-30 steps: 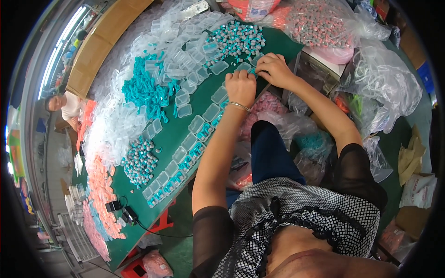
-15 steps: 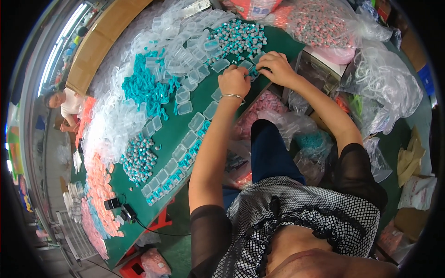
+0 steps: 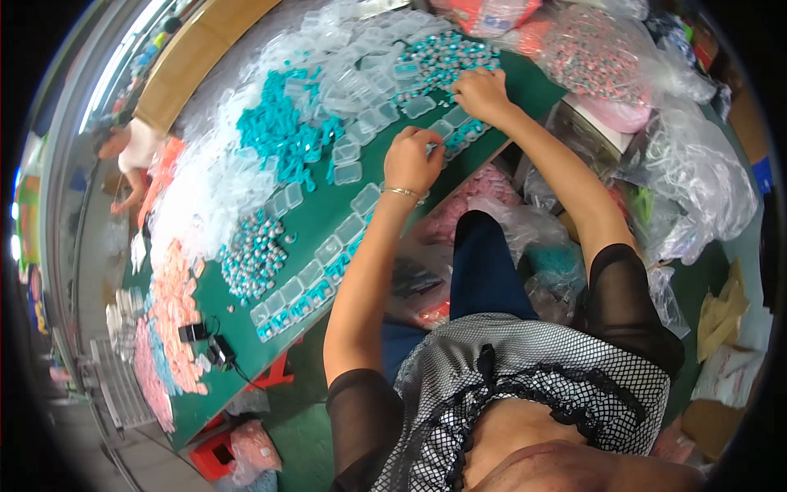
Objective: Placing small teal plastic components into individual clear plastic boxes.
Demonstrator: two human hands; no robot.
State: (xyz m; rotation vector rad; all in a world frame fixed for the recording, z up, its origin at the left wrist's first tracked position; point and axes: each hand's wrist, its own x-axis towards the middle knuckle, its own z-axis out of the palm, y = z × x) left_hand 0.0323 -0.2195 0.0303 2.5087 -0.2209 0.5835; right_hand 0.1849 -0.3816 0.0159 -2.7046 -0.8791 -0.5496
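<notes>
A row of small clear plastic boxes with raised lids (image 3: 350,226) runs along the table's near edge, teal pieces showing inside several of them. Over the row, my left hand (image 3: 412,161) is closed, its fingertips pinched beside an open box; what they hold is too small to make out. My right hand (image 3: 482,93) is farther off, at the near edge of a heap of small teal-and-grey round pieces (image 3: 447,56). Its fingers are bent downward and closed, and whatever is in them is hidden. Loose clear boxes (image 3: 347,172) lie left of my left hand.
Beyond the row lie a heap of teal strap-like pieces (image 3: 279,131), a large mound of clear boxes (image 3: 205,176) and another heap of round pieces (image 3: 252,261). Peach pieces (image 3: 174,287) and black adapters (image 3: 219,351) sit far left. Plastic bags (image 3: 689,164) crowd the right. Another person (image 3: 139,156) is at far left.
My right hand has moved away from my left hand, up to the heap of round pieces. My left hand stays over the boxes. The whole view has shifted slightly.
</notes>
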